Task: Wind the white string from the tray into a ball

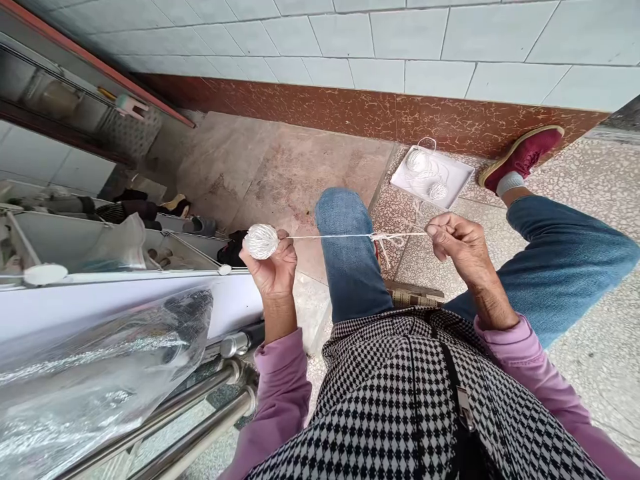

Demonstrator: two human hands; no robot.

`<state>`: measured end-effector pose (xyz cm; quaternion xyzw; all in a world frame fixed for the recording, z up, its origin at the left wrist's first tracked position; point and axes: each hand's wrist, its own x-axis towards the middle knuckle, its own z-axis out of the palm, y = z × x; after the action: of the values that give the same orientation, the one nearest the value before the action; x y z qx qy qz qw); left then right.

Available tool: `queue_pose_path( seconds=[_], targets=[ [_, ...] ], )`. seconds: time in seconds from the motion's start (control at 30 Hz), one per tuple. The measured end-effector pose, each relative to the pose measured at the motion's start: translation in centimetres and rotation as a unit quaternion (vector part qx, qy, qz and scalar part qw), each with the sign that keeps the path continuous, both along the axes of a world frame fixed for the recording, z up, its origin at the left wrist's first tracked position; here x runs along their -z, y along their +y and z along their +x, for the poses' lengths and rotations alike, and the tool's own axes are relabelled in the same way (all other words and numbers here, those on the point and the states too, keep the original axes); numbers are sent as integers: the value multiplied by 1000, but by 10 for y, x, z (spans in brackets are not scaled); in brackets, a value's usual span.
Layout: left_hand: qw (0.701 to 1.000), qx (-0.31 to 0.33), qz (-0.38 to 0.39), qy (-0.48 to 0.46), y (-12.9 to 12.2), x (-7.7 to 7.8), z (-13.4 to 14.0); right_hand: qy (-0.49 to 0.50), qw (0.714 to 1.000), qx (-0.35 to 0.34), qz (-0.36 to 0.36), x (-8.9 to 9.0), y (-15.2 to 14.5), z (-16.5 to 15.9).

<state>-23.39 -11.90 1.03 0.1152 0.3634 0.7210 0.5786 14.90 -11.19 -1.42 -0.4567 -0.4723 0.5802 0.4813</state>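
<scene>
A small ball of white yarn (261, 241) rests in my left hand (276, 267), whose fingers are closed around its right side. From it a taut white strand (333, 236) runs across above my knee to my right hand (457, 243). There the thumb and fingertips pinch the strand. Near the middle, a loose knot with dangling loops (390, 240) hangs on the strand.
By the wall on the floor lies a shallow white tray (457, 181) holding balls of white yarn (419, 161). To my left stand a shoe rack (125, 283) with footwear, a clear plastic sheet (110, 360) and metal rails (200, 400). My red shoe (530, 155) is near the wall.
</scene>
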Motion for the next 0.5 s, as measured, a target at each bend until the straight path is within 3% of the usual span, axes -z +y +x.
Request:
queue_pose_path(
  seconds=[0.13, 0.27, 0.4, 0.5],
  targets=[
    [999, -23, -4, -28, 2, 11, 7, -130, 990, -17, 48, 3, 6, 1],
    [998, -32, -24, -47, -1, 20, 10, -171, 974, 76, 125, -5, -17, -18],
    [996, -29, -42, -68, -2, 27, 11, -162, 969, -12, 185, -10, -43, -47],
    [994, -27, -52, -88, -1, 31, 15, -190, 955, -51, 221, -5, -45, -66]
  ],
)
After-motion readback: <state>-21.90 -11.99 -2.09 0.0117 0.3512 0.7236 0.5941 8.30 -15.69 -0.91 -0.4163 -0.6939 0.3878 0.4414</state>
